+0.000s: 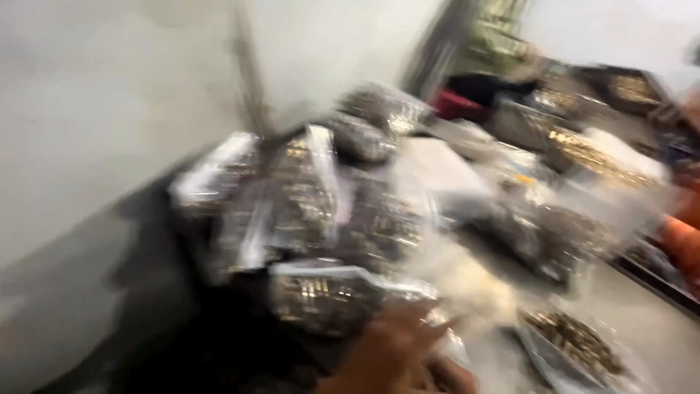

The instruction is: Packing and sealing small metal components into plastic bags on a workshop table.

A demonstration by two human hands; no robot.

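On the left we see a heap of clear plastic bags (292, 197) packed with small dark and brassy parts, already filled and stacked against the pale wall (87, 109). At the bottom centre our one visible hand (397, 354) touches the nearest filled bag (328, 295); through the blur we cannot tell whether it grips, or which hand it is. To the right, an open tray of loose parts (576, 343) seems unbagged.

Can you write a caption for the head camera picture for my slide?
Blurred view: one hand at the bottom edge reaches by a pile of clear plastic bags full of small dark and brassy parts.
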